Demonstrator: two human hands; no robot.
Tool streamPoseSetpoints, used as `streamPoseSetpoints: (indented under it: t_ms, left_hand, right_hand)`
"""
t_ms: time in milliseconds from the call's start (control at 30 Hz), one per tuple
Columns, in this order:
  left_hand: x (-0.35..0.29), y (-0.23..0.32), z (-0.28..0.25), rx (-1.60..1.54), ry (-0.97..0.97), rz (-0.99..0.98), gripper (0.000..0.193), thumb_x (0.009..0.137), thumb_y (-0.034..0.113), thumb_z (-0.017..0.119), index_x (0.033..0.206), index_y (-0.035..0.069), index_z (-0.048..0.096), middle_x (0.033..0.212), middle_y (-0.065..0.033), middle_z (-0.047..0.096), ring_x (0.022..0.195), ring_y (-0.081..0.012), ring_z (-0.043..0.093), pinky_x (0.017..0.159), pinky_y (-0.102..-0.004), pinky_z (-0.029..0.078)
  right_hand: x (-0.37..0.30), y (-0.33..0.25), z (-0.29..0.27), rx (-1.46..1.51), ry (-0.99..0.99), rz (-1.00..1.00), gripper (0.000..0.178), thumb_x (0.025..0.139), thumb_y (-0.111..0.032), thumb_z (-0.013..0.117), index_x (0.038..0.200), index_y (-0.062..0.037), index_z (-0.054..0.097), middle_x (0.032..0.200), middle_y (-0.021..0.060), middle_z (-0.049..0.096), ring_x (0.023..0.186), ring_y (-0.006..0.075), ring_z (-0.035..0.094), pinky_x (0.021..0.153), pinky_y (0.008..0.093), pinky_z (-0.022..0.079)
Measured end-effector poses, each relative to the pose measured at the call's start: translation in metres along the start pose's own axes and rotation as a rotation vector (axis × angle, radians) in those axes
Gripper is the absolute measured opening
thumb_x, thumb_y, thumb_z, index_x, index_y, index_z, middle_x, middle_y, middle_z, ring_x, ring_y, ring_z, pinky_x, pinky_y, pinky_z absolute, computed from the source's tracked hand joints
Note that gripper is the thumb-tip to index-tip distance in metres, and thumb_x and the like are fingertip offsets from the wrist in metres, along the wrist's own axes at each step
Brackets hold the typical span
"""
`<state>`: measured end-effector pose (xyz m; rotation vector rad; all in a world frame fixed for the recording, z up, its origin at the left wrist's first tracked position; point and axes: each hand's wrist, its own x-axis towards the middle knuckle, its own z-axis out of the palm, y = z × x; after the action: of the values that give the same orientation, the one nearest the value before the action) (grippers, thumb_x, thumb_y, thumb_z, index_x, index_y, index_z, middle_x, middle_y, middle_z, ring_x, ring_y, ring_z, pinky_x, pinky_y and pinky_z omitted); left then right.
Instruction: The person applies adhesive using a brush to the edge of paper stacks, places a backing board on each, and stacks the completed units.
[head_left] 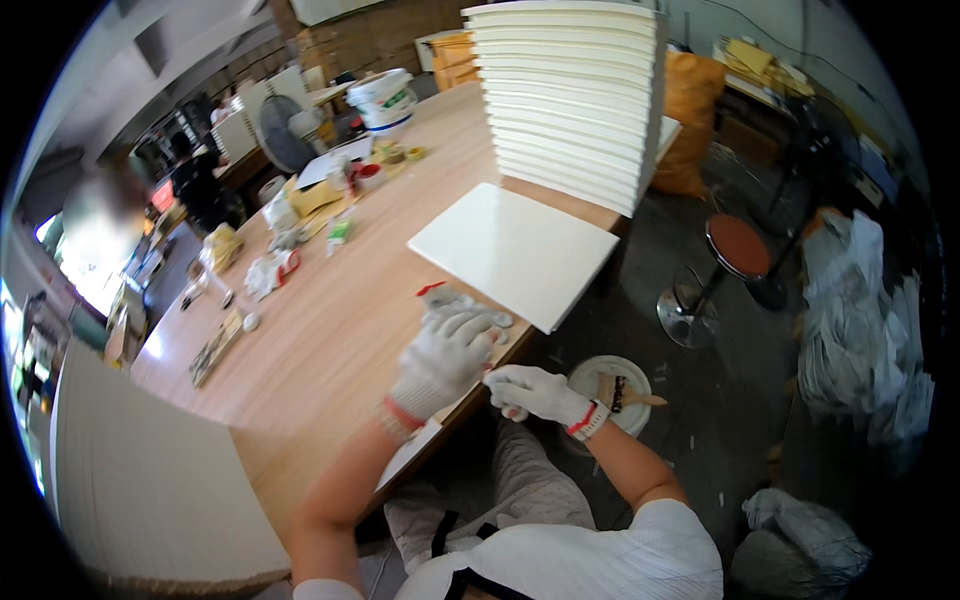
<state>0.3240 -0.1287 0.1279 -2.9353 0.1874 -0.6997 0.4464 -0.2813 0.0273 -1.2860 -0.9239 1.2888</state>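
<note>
Both my hands wear white knit gloves with red cuffs and meet over the near table edge. My left hand [448, 355] is palm down with its fingers loosely bent and reaching to the right, beside a grey crumpled cloth [455, 300] with a red edge. I make out nothing held in it. Just to its right, my right hand [535, 392] is closed, its thumb turned under; whatever it may hold is hidden. A flat white panel [515, 252] lies beyond the hands, its near corner past the table edge.
Behind the panel rises a tall stack of white panels [565, 100]. A white bucket [645, 375] with a brush [625, 391] across it stands at right, near a red-topped stool [738, 247]. Pale stacked sheets [150, 470] fill the near left. A tub [382, 100] is farther back.
</note>
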Motion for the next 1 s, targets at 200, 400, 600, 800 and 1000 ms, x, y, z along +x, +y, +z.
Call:
streamPoseSetpoints:
  t_ms: [200, 400, 600, 800, 1000]
  left_hand:
    - [0.068, -0.013, 0.142, -0.001, -0.111, 0.1, 0.064, 0.071, 0.02, 0.07, 0.128, 0.003, 0.049, 0.131, -0.0149, 0.054, 0.122, -0.0327, 0.051, 0.105, -0.0443, 0.039]
    - [0.079, -0.02, 0.153, -0.099, -0.071, 0.152, 0.067, 0.074, 0.013, 0.064, 0.136, 0.002, 0.041, 0.123, -0.0188, 0.058, 0.112, -0.0358, 0.058, 0.092, -0.0405, 0.051]
    - [0.081, -0.017, 0.159, -0.021, -0.049, 0.012, 0.071, 0.081, 0.013, 0.058, 0.146, 0.006, 0.031, 0.109, -0.0139, 0.064, 0.09, -0.0303, 0.066, 0.067, -0.0404, 0.057]
    - [0.075, -0.019, 0.177, -0.003, -0.048, -0.156, 0.082, 0.079, 0.022, 0.064, 0.15, 0.007, 0.024, 0.099, -0.0091, 0.066, 0.07, -0.0264, 0.066, 0.052, -0.0388, 0.053]
    - [0.07, -0.019, 0.181, -0.104, 0.079, -0.185, 0.098, 0.072, 0.024, 0.071, 0.15, 0.002, 0.017, 0.098, -0.0052, 0.067, 0.066, -0.0247, 0.067, 0.052, -0.0369, 0.052]
  right_hand:
    - [-0.06, 0.011, -0.049, 0.039, 0.278, 0.026, 0.035, 0.097, -0.021, 0.053, 0.126, -0.0013, 0.054, 0.094, 0.002, 0.061, 0.077, 0.0064, 0.056, 0.068, 0.021, 0.051]
    - [-0.071, 0.043, -0.091, 0.162, 0.363, -0.084, 0.034, 0.096, -0.016, 0.053, 0.126, 0.0006, 0.053, 0.095, 0.0024, 0.061, 0.076, 0.0061, 0.056, 0.066, 0.0213, 0.05]
    - [-0.066, 0.028, -0.101, 0.114, 0.371, -0.085, 0.027, 0.096, -0.015, 0.054, 0.117, 0.0007, 0.057, 0.095, 0.0027, 0.061, 0.075, 0.0066, 0.056, 0.066, 0.0218, 0.049]
    - [-0.04, 0.039, -0.118, -0.377, 0.406, -0.56, 0.018, 0.087, -0.016, 0.064, 0.098, -0.0012, 0.064, 0.119, 0.017, 0.058, 0.085, 0.0218, 0.064, 0.075, 0.0314, 0.051]
    - [-0.012, 0.004, -0.128, -0.879, 0.357, -0.363, 0.02, 0.082, -0.023, 0.064, 0.083, -0.0029, 0.061, 0.114, 0.0121, 0.057, 0.085, 0.0341, 0.062, 0.073, 0.0401, 0.051]
